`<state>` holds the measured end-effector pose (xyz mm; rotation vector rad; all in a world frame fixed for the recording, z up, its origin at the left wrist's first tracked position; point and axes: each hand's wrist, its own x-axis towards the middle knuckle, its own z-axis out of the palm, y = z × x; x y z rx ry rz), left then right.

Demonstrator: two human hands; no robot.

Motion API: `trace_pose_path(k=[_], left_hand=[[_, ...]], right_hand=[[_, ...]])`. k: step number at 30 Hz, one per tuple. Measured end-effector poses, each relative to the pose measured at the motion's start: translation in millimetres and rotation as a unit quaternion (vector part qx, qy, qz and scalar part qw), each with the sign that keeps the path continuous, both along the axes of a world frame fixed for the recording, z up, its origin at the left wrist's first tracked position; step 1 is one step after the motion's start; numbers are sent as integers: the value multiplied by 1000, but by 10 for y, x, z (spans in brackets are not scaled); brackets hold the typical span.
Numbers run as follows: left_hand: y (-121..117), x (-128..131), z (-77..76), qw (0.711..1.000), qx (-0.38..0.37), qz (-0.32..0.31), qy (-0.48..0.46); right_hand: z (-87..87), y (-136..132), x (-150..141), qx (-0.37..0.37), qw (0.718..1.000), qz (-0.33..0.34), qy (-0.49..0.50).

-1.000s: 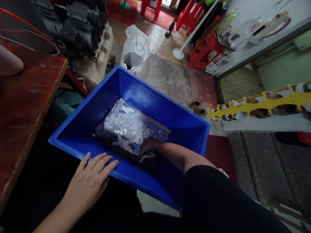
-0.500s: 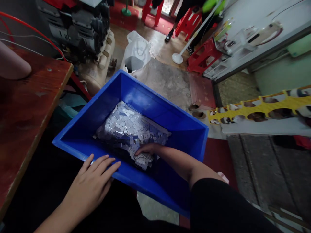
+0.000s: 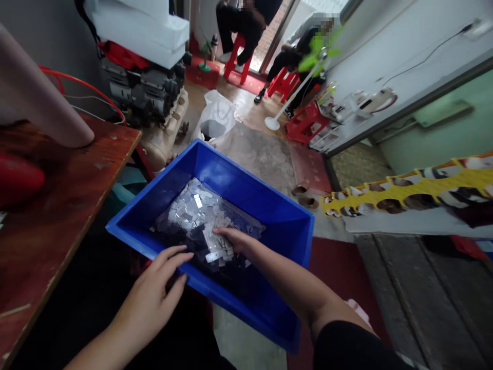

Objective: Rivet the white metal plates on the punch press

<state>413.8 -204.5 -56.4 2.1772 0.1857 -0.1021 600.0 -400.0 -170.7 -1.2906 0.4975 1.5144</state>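
Observation:
A deep blue plastic bin (image 3: 254,174) stands tilted before me. Inside it lies a heap of small flat rectangular pieces (image 3: 188,210), silvery and grey, some shiny. My right hand (image 3: 233,237) reaches into the bin with a bunch of these pieces, its thumb on top. The other fingers are mostly hidden under them. At the near rim, my left hand (image 3: 164,282) is open, fingers spread and slightly bent over the edge, holding nothing.
At left is a brown wooden table (image 3: 96,169) with a pinkish cylinder (image 3: 57,108). Beyond the bin stand a white sack (image 3: 219,113), an air compressor (image 3: 142,87) and a green fan (image 3: 314,61). Two people sit on red stools at the back. A yellow holed rack (image 3: 408,192) is at right.
My view has tilted up, showing more of the room's far end. My right hand has gathered a bunch of pieces from the heap. My left hand's fingers have bent more at the rim.

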Motion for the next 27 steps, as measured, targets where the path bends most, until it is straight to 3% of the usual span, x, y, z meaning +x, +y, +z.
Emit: trace_pose_path(k=[2,4,8,13,16,19,24,27], left_hand=[[-62,91,18,991,-111,67,24],[-132,215,38,958,-247,134,59],[-268,459,198,855,-445,240,119],[-320,496,509,738,-601,265,153],[-267,350,645,695,-650,283,118],[-166,101,775,674,-663,313,94],[50,-493,1021,651,-650,388,58],[160,-929,1142,631,-638,441,22]], right_hand=[[156,58,16,7,999,-26,-24],[347,120,42,18,998,-45,-47],[832,290,76,56,993,-63,-79],[1421,655,-71,135,984,-89,-78],[1619,924,-296,135,978,-104,-124],[1704,1190,-595,146,968,-110,-172],[1818,1636,-1200,212,960,-88,-160],[1935,1906,-1619,238,961,-42,-135]])
